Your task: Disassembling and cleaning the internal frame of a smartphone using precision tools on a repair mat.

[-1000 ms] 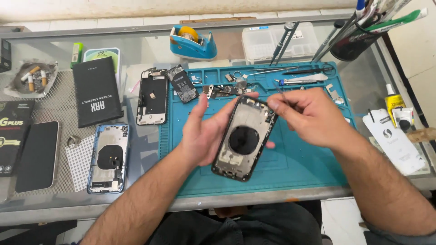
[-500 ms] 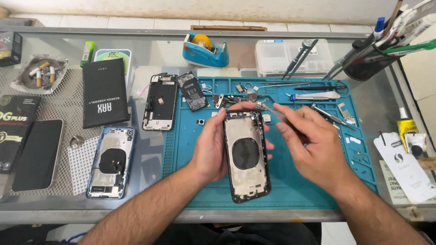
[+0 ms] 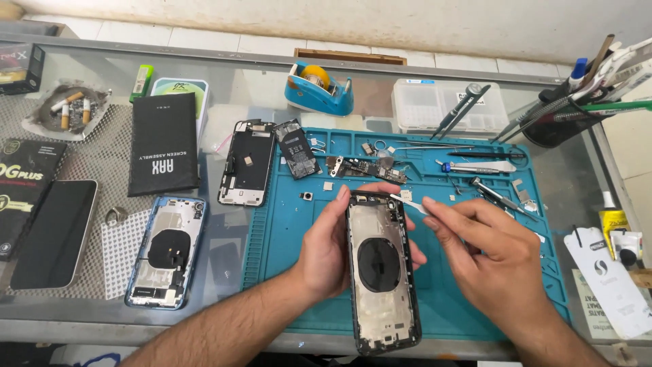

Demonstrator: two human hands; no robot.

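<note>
Left hand (image 3: 326, 255) grips the phone shell (image 3: 382, 272) from its left edge, long axis running away from the person, above the blue mat (image 3: 285, 272). Right hand (image 3: 492, 255) pinches tweezers (image 3: 409, 204), tips at the shell's top right corner; right is nearer.

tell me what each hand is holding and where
Left hand grips the open phone housing by its left edge; right hand pinches tweezers near their rear end.

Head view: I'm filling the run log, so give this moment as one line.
left hand: holds phone housing | right hand: tweezers at housing top | surface: blue mat
</note>
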